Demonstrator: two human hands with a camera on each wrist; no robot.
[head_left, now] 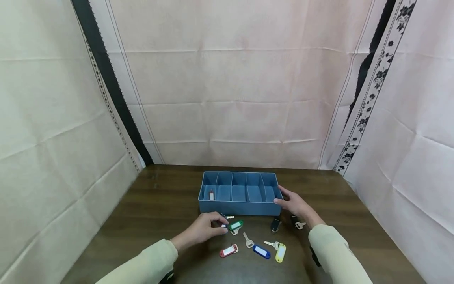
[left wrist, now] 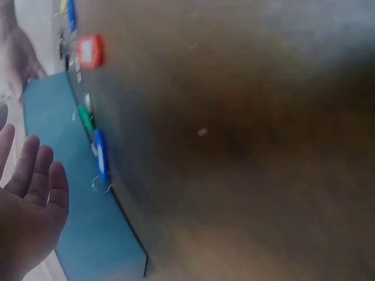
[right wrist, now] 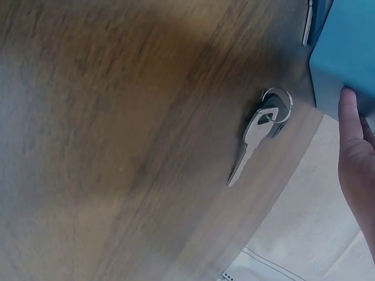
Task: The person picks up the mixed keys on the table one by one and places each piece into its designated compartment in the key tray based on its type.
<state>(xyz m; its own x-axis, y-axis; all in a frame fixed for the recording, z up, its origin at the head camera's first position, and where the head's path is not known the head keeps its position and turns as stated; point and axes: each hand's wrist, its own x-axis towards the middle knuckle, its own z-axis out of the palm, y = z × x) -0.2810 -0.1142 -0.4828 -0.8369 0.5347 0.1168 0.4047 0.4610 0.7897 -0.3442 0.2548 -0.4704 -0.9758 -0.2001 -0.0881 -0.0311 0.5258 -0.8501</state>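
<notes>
A blue compartment box [head_left: 237,208] stands near the table's back. My right hand [head_left: 294,203] holds its right end, thumb at the front and fingers on the side. My left hand [head_left: 203,228] hovers in front of the box with fingers loosely bent and nothing visible in them. Close to its fingertips lies a green key tag [head_left: 235,225] with a key, and a blue key tag [left wrist: 101,155] sits beside that one in the left wrist view. Nearer me are red [head_left: 227,251], blue [head_left: 261,251] and yellow [head_left: 280,253] key tags with keys.
A tag with a white label [head_left: 211,195] stands in the leftmost compartment. In front of the box's right end lies a black key tag [head_left: 275,224]; another key [right wrist: 255,134] with a dark tag is near my right wrist. Pale cloth [head_left: 248,98] hangs behind and beside the table.
</notes>
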